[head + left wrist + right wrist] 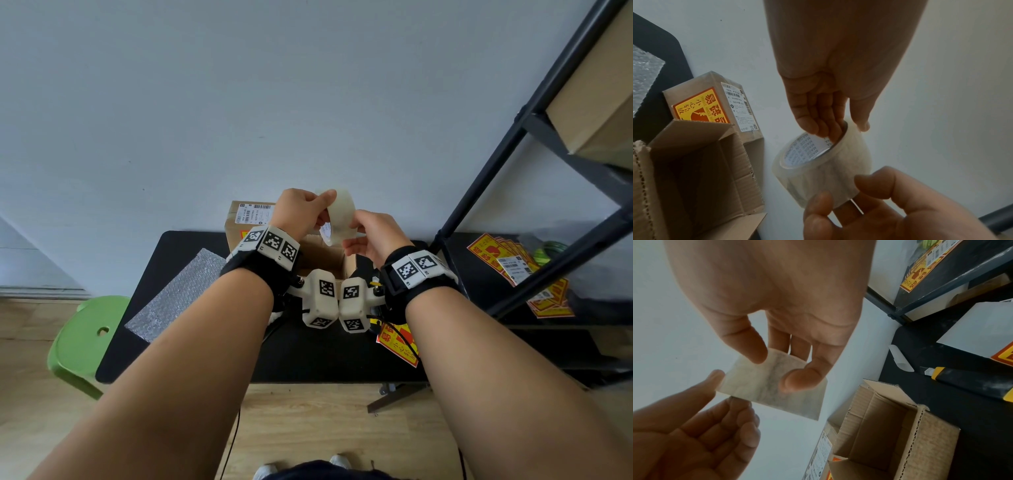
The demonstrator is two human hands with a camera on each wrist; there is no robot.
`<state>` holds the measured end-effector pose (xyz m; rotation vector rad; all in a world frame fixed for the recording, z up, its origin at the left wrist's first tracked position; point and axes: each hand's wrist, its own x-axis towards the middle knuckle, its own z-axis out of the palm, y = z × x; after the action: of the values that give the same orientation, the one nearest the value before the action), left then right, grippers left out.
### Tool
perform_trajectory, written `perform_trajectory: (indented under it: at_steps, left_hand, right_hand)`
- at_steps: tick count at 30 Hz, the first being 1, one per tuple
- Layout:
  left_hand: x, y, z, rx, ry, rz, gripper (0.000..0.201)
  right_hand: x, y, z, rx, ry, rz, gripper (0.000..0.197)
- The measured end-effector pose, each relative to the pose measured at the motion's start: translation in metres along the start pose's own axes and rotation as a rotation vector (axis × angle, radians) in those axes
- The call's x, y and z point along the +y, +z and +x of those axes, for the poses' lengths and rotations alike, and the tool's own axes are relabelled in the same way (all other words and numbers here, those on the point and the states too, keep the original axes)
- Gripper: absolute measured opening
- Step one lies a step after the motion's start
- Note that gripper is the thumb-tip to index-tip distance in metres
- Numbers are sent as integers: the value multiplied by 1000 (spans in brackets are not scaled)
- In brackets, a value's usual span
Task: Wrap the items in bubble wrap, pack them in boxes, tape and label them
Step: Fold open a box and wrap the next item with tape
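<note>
A roll of clear tape [342, 214] is held up in the air over an open, empty cardboard box [325, 256] on the black table. My left hand [325, 209] grips the roll with its fingers inside the core and its thumb on the outside, as the left wrist view shows on the tape [828, 175]. My right hand [354, 233] pinches the roll's outer face [760, 386] between thumb and a finger. Behind the open box stands a sealed box [247, 215] with a shipping label and an orange fragile sticker.
A sheet of bubble wrap [178, 294] lies on the table's [308, 356] left part. A yellow-and-black utility knife [962, 379] and fragile stickers [400, 342] lie to the right. A black shelf rack [513, 171] with more stickers stands at right, a green stool [82, 342] at left.
</note>
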<state>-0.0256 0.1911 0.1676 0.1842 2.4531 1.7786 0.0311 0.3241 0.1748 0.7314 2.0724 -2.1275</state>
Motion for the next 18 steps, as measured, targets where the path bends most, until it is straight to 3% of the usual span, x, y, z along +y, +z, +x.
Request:
perform_trajectory:
  at_steps: [18]
  left_hand:
    - [3,2,-2,-11,-10,-31,43]
  right_hand:
    - [4,-2,-1,4,8,39,26]
